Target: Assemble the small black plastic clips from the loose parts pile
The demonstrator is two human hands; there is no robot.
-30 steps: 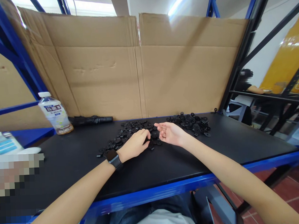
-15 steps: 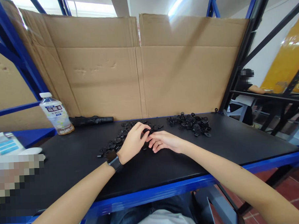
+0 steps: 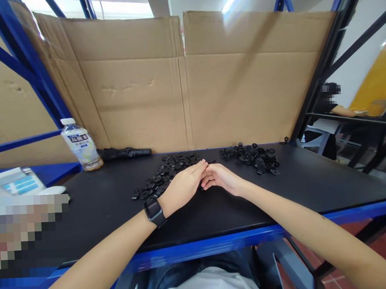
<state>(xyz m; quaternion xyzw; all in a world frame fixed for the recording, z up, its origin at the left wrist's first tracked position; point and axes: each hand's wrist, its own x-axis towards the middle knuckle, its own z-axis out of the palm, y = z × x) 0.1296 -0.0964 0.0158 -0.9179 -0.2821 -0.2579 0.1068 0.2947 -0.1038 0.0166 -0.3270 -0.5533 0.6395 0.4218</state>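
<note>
My left hand, with a black watch on the wrist, is closed, its back toward me and its fingers pressed together. Its fingertips meet those of my right hand, whose fingers are curled inward. What lies between the fingers is hidden; only a tiny dark bit shows beneath them. Just behind and left of my left hand spreads a pile of small flat black parts, partly covered by the hand. To the right, apart from my right hand, lies a second pile of small round black parts.
A plastic drink bottle and a folded black umbrella stand and lie at the back left. Cardboard sheets wall off the rear. A blue rail edges the black table. A person sits far right.
My left hand has turned so its back covers the fingers, and both hands have drawn together. The whole view has shifted slightly. The two piles look the same.
</note>
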